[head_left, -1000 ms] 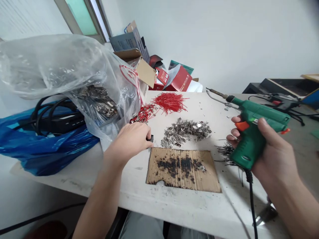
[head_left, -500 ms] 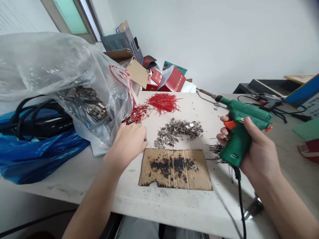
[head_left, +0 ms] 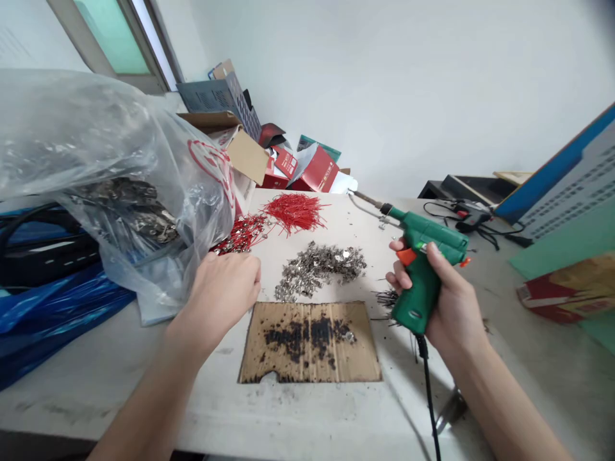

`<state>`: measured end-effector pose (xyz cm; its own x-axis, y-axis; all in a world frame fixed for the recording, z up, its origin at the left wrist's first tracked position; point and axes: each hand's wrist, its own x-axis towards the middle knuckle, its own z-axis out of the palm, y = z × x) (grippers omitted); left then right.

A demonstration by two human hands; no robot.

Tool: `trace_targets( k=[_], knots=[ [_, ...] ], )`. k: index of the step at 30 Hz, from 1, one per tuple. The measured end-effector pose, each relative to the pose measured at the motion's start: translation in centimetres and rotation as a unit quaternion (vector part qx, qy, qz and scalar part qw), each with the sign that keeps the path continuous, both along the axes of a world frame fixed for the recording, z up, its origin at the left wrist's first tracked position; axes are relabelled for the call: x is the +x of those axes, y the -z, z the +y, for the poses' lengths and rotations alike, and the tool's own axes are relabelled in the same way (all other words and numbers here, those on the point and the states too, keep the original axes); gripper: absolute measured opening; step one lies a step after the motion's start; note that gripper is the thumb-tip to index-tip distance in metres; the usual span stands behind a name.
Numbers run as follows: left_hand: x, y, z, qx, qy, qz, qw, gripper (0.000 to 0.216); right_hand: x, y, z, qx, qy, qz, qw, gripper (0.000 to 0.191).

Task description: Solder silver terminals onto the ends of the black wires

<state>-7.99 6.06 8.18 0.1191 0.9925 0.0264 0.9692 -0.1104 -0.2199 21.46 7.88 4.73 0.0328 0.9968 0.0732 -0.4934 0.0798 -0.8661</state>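
In my right hand is a green soldering gun, gripped by its handle, its metal tip pointing up and to the left. Fingers rest around the orange trigger. My left hand is curled, knuckles up, just in front of red wires with metal ends; its fingertips are hidden, so whatever they hold does not show. A heap of small metal terminals lies between the hands. Nearer to me is a scorched cardboard piece, with one small metal part on it. Behind the terminals spreads a bundle of red wires.
A clear plastic bag of metal parts bulges at the left, over a blue bag. Black wires lie beside the soldering gun, whose cord runs toward me. Open boxes stand along the wall.
The whole scene has shifted left and slightly down as the camera turned. My left hand stays by the red wires, and my right hand still holds the soldering gun.
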Motion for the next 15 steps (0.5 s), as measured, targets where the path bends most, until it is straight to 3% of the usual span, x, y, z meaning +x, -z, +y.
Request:
trace_targets(
  k=[10,15],
  knots=[
    [0.3,-0.7,-0.8,0.048,0.015,-0.036,0.998,0.024,-0.7,0.3,-0.7,0.027,-0.097,-0.026,0.995,0.025],
    [1.1,-1.2,-1.4,0.098,-0.032,-0.129,0.986,0.019,-0.7,0.5,-1.1,0.030,-0.126,-0.039,0.991,0.024]
  ],
)
